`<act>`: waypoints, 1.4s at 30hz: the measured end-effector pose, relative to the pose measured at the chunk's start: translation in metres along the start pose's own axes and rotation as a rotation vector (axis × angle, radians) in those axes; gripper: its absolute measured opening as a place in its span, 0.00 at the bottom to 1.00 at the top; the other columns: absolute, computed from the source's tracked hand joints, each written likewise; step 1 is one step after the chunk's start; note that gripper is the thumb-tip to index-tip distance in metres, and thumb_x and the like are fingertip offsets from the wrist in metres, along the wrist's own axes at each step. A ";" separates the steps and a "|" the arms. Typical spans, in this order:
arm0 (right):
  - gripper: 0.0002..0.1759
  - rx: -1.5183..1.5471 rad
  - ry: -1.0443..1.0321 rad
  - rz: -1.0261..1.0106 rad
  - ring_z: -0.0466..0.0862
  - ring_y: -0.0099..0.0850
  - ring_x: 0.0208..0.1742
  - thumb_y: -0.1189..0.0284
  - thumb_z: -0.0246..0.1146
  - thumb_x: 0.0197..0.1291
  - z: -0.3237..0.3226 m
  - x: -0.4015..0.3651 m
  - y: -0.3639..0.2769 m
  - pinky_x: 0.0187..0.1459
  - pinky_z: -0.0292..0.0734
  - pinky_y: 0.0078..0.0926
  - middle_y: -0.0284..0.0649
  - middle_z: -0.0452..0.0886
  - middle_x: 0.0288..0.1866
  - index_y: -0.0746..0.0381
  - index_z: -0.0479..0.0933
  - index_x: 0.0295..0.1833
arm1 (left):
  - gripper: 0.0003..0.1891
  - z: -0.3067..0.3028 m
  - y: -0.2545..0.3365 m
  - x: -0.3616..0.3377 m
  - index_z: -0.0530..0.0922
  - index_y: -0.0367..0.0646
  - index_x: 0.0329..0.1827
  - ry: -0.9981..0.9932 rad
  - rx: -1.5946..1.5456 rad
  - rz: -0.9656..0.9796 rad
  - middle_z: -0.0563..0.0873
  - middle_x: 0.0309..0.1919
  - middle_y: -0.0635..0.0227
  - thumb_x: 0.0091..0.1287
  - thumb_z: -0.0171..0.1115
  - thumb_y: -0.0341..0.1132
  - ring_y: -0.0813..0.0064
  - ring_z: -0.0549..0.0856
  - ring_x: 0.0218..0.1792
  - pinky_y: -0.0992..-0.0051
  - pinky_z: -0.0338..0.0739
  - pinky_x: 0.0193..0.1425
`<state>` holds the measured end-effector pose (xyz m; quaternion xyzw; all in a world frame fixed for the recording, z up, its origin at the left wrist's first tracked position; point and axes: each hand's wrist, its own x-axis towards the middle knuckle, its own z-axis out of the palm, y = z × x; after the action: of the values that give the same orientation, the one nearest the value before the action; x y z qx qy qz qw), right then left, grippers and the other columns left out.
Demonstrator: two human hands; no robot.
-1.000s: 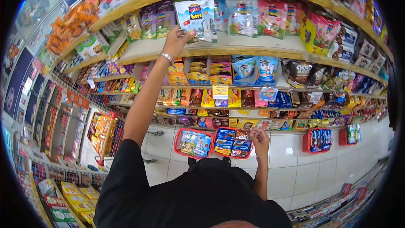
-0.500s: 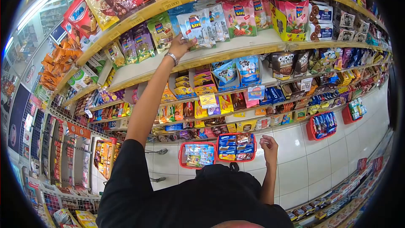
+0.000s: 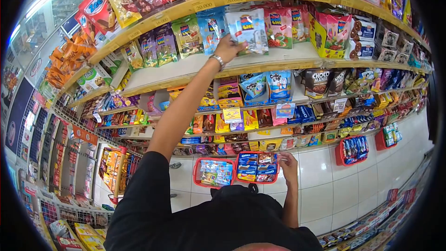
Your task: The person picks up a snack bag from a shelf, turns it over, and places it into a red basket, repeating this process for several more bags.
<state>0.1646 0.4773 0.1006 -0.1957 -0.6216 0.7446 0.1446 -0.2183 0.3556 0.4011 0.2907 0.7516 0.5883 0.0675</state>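
My left hand [image 3: 228, 50], with a metal watch on the wrist, grips a white snack pouch [image 3: 247, 30] by its lower left side. The pouch stands upright at the front of the shelf, between a light blue pouch [image 3: 212, 27] and a pink pouch [image 3: 278, 28]. Lower down, my right hand [image 3: 289, 166] hangs beside a red basket [image 3: 278, 173] of blue and brown packets, fingers loosely bent and apart. Nothing shows in it. Left of that basket is another red basket [image 3: 197, 176] holding light blue and green pouches.
Yellow-edged shelves of snacks curve across the view, with a price strip [image 3: 204, 5] just above my left hand. More red baskets [image 3: 341, 158] stand on the tiled floor [image 3: 320, 181] at right. A wire rack [image 3: 69, 218] is at lower left.
My left hand has carried the white pouch to the right along the shelf, uncovering the light blue pouch behind. My right hand has moved slightly left, closer to the basket.
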 end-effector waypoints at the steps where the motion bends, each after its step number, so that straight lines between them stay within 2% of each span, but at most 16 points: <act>1: 0.18 -0.011 -0.010 0.001 0.79 0.22 0.41 0.82 0.61 0.57 0.003 0.000 -0.002 0.45 0.75 0.19 0.40 0.81 0.45 0.68 0.74 0.55 | 0.27 0.006 -0.002 0.004 0.73 0.38 0.54 0.007 -0.009 0.001 0.85 0.41 0.61 0.57 0.74 0.43 0.72 0.84 0.40 0.72 0.80 0.42; 3: 0.19 -0.027 -0.030 0.010 0.80 0.23 0.42 0.82 0.62 0.57 0.005 -0.001 -0.007 0.46 0.76 0.20 0.41 0.81 0.46 0.68 0.74 0.55 | 0.29 0.016 -0.004 0.014 0.73 0.36 0.52 0.128 0.254 0.085 0.85 0.41 0.56 0.54 0.75 0.45 0.67 0.85 0.40 0.69 0.79 0.44; 6: 0.19 -0.007 -0.019 0.032 0.80 0.24 0.44 0.82 0.62 0.57 0.005 -0.004 -0.009 0.47 0.76 0.21 0.41 0.81 0.46 0.68 0.74 0.56 | 0.30 0.028 -0.036 0.041 0.73 0.35 0.50 0.171 0.225 0.148 0.85 0.40 0.52 0.53 0.76 0.46 0.61 0.85 0.40 0.67 0.79 0.46; 7: 0.20 0.000 -0.022 0.030 0.80 0.26 0.45 0.82 0.63 0.56 0.002 -0.003 -0.005 0.48 0.76 0.22 0.41 0.81 0.46 0.68 0.74 0.56 | 0.28 0.034 -0.005 0.019 0.72 0.35 0.49 0.214 0.367 0.145 0.85 0.40 0.51 0.54 0.75 0.44 0.58 0.85 0.41 0.65 0.79 0.47; 10: 0.15 0.043 0.027 0.028 0.81 0.24 0.45 0.79 0.65 0.57 -0.004 -0.004 -0.001 0.46 0.75 0.21 0.41 0.83 0.46 0.67 0.77 0.51 | 0.26 0.034 0.002 0.004 0.72 0.35 0.49 0.269 0.434 0.198 0.85 0.41 0.52 0.54 0.74 0.41 0.57 0.86 0.43 0.65 0.79 0.47; 14: 0.19 0.015 0.038 0.055 0.80 0.25 0.45 0.82 0.64 0.57 -0.012 -0.004 -0.004 0.47 0.76 0.22 0.41 0.81 0.45 0.68 0.74 0.56 | 0.24 0.011 -0.015 -0.002 0.72 0.34 0.50 0.328 0.415 0.245 0.86 0.38 0.53 0.56 0.72 0.36 0.56 0.86 0.40 0.65 0.79 0.47; 15: 0.19 -0.003 0.042 0.039 0.80 0.25 0.45 0.81 0.64 0.57 -0.014 -0.003 -0.002 0.47 0.76 0.22 0.40 0.81 0.45 0.68 0.74 0.55 | 0.29 0.010 0.004 -0.012 0.69 0.33 0.53 0.291 0.374 0.085 0.81 0.47 0.47 0.53 0.74 0.35 0.54 0.83 0.47 0.66 0.78 0.50; 16: 0.19 -0.029 0.039 0.027 0.80 0.25 0.45 0.81 0.65 0.57 -0.016 -0.002 -0.001 0.47 0.75 0.22 0.40 0.81 0.44 0.67 0.75 0.55 | 0.29 0.010 0.002 -0.011 0.69 0.33 0.53 0.292 0.375 0.087 0.81 0.47 0.47 0.53 0.74 0.35 0.54 0.83 0.47 0.66 0.78 0.50; 18: 0.19 -0.042 0.020 0.041 0.79 0.25 0.46 0.79 0.66 0.57 -0.016 0.000 -0.003 0.46 0.75 0.22 0.39 0.81 0.43 0.67 0.75 0.55 | 0.38 0.013 -0.001 -0.012 0.63 0.33 0.59 0.515 0.639 0.280 0.70 0.59 0.41 0.49 0.76 0.35 0.49 0.73 0.59 0.62 0.73 0.59; 19: 0.19 -0.030 0.015 0.060 0.79 0.25 0.46 0.79 0.66 0.57 -0.015 0.001 -0.007 0.47 0.75 0.22 0.39 0.81 0.43 0.67 0.74 0.55 | 0.47 0.015 0.001 -0.013 0.58 0.36 0.66 0.560 0.659 0.315 0.57 0.65 0.41 0.44 0.78 0.34 0.42 0.61 0.65 0.53 0.65 0.65; 22: 0.17 -0.020 0.022 0.053 0.80 0.25 0.43 0.79 0.65 0.57 -0.009 0.000 -0.017 0.46 0.76 0.22 0.40 0.82 0.42 0.67 0.75 0.53 | 0.53 0.032 0.032 -0.034 0.55 0.41 0.70 0.516 0.938 0.374 0.56 0.66 0.36 0.42 0.79 0.40 0.39 0.58 0.67 0.51 0.61 0.68; 23: 0.15 -0.019 0.031 0.023 0.82 0.25 0.41 0.79 0.64 0.57 -0.009 0.000 -0.018 0.45 0.77 0.22 0.41 0.83 0.41 0.68 0.76 0.51 | 0.53 0.038 0.045 -0.042 0.56 0.50 0.71 0.436 1.020 0.324 0.54 0.68 0.40 0.41 0.80 0.37 0.38 0.57 0.67 0.47 0.62 0.67; 26: 0.16 -0.011 0.006 -0.005 0.82 0.26 0.41 0.79 0.65 0.57 -0.012 0.003 -0.006 0.45 0.77 0.22 0.42 0.83 0.42 0.68 0.76 0.52 | 0.53 0.040 0.026 -0.029 0.57 0.58 0.71 0.358 1.137 0.307 0.53 0.70 0.46 0.40 0.80 0.33 0.38 0.57 0.67 0.46 0.64 0.66; 27: 0.16 -0.015 0.004 0.001 0.82 0.26 0.41 0.79 0.65 0.57 -0.013 0.002 -0.004 0.45 0.77 0.22 0.42 0.83 0.42 0.68 0.76 0.52 | 0.47 0.037 0.017 -0.020 0.60 0.55 0.70 0.400 1.162 0.401 0.53 0.71 0.51 0.45 0.76 0.29 0.40 0.57 0.68 0.44 0.68 0.62; 34: 0.19 -0.040 -0.012 0.073 0.79 0.23 0.42 0.77 0.65 0.58 -0.014 0.001 -0.003 0.44 0.75 0.20 0.38 0.81 0.43 0.67 0.74 0.56 | 0.47 0.031 0.008 0.007 0.60 0.58 0.68 0.379 1.155 0.341 0.54 0.70 0.52 0.44 0.76 0.31 0.41 0.59 0.67 0.47 0.71 0.61; 42: 0.20 -0.084 -0.020 0.112 0.78 0.22 0.40 0.76 0.65 0.58 -0.011 0.005 -0.007 0.42 0.72 0.18 0.36 0.81 0.42 0.68 0.74 0.57 | 0.50 0.023 0.003 -0.004 0.60 0.59 0.67 0.375 1.130 0.489 0.53 0.69 0.52 0.38 0.81 0.35 0.41 0.58 0.66 0.50 0.76 0.57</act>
<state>0.1655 0.4908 0.1053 -0.2287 -0.6418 0.7266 0.0883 -0.2034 0.3729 0.3964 0.3368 0.8566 0.1408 -0.3646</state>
